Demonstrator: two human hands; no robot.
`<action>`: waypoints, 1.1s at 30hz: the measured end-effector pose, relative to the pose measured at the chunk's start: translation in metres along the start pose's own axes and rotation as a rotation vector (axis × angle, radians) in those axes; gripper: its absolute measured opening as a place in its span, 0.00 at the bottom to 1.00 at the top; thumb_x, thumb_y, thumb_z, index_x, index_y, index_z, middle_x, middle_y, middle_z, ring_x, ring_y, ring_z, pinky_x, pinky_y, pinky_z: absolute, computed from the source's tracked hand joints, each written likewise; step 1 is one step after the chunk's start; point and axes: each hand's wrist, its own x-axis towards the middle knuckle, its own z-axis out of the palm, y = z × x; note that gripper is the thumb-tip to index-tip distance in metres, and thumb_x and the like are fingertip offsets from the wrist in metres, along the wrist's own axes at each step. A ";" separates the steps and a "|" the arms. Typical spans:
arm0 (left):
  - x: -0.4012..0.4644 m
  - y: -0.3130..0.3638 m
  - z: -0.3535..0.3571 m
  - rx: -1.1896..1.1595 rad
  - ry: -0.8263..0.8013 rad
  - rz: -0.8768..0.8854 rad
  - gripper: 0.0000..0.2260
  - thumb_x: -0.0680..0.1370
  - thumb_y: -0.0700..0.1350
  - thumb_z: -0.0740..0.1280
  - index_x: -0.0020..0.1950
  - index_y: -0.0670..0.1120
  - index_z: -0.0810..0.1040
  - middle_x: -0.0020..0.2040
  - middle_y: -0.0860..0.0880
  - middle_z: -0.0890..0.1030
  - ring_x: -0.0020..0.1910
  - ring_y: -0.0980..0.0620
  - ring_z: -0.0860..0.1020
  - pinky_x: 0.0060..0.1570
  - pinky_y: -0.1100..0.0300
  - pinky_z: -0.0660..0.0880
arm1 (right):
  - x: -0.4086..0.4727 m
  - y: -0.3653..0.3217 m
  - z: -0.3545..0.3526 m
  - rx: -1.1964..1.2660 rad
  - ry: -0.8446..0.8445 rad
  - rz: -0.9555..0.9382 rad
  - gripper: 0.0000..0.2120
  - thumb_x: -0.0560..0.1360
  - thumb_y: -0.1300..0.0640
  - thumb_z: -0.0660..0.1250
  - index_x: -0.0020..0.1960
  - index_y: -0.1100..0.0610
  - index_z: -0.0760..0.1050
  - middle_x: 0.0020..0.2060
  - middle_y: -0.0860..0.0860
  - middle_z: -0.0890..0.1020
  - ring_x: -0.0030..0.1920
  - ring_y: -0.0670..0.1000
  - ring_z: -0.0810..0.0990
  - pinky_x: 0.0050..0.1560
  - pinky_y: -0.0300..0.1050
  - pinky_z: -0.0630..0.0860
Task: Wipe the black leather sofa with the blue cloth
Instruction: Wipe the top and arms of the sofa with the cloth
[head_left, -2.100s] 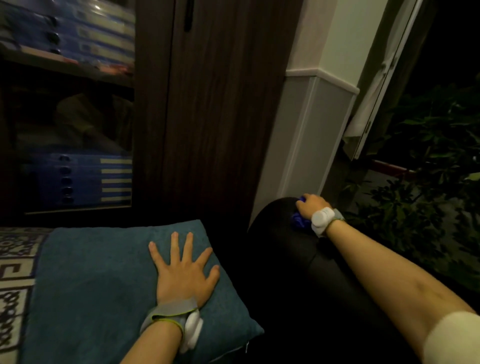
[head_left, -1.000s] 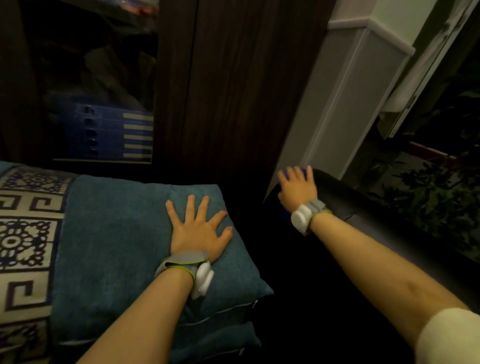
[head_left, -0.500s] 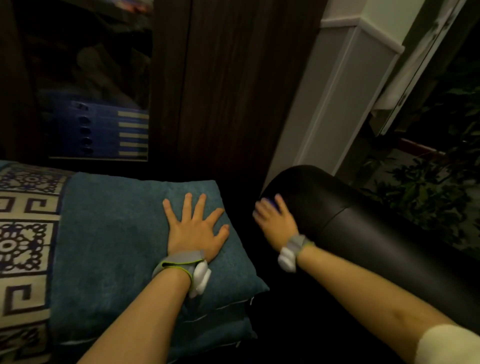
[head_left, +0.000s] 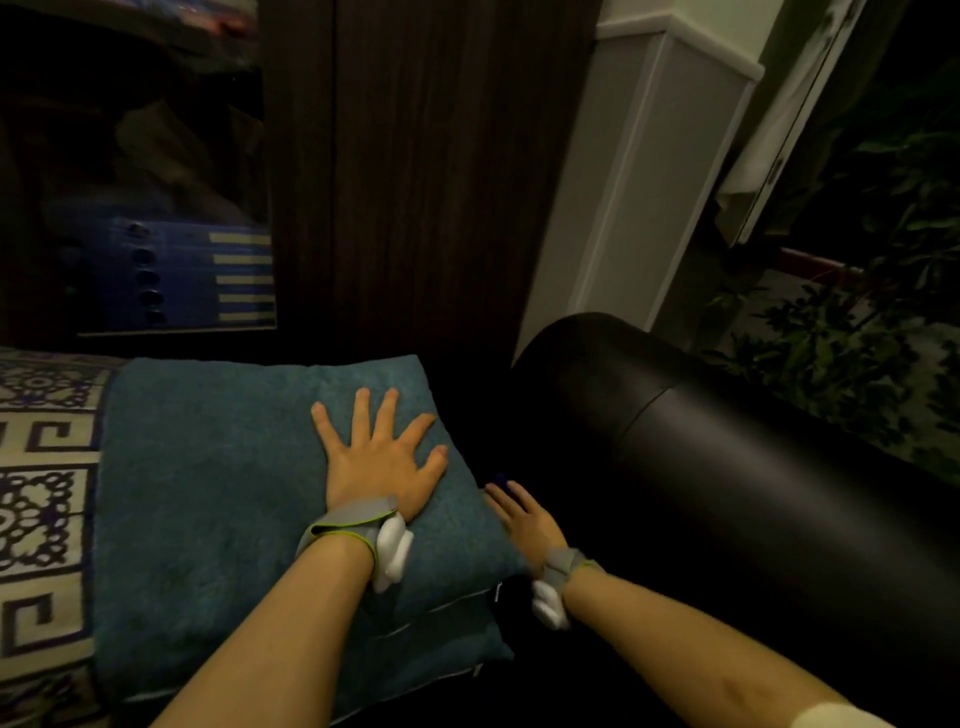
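We judge the wiping underway: our right hand (head_left: 524, 517) presses the barely visible blue cloth (head_left: 502, 480) flat-fingered low on the black leather sofa (head_left: 727, 467) armrest's inner side, our left hand (head_left: 382, 457) splayed on the teal cushion (head_left: 208, 493), so next we sweep onward.

Dim indoor scene under low, warm light. A dark wood-grain cabinet panel (head_left: 415, 171) is standing upright at centre; to its left, a shadowed shelf opening (head_left: 130, 156) is holding blue binders (head_left: 171, 275) with pale striped labels. A grey-and-white wall pillar (head_left: 639, 176) with a moulded ledge is rising to the right of the panel. Beyond it, a pale window frame (head_left: 779, 140) is leaning across the view, and leafy green plants (head_left: 852, 322) are filling the dark right side.
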 end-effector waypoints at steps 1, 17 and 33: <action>-0.001 -0.001 0.001 0.011 0.004 -0.006 0.28 0.77 0.68 0.37 0.77 0.66 0.50 0.81 0.51 0.43 0.79 0.42 0.37 0.65 0.27 0.30 | -0.001 0.003 -0.003 0.001 0.061 0.014 0.26 0.83 0.50 0.49 0.79 0.54 0.52 0.79 0.54 0.48 0.79 0.56 0.44 0.72 0.58 0.28; -0.001 0.003 0.004 0.018 0.000 -0.009 0.30 0.76 0.70 0.37 0.77 0.66 0.50 0.81 0.51 0.43 0.79 0.41 0.36 0.63 0.26 0.29 | -0.004 0.017 -0.006 0.072 0.008 -0.043 0.22 0.83 0.51 0.52 0.76 0.51 0.63 0.79 0.53 0.51 0.79 0.56 0.45 0.75 0.57 0.35; -0.002 0.001 -0.001 -0.002 -0.043 -0.002 0.28 0.78 0.69 0.39 0.78 0.65 0.50 0.81 0.50 0.42 0.79 0.41 0.36 0.64 0.26 0.30 | 0.008 0.071 -0.050 0.070 0.216 0.133 0.23 0.83 0.56 0.49 0.78 0.54 0.58 0.79 0.57 0.51 0.79 0.59 0.46 0.76 0.58 0.39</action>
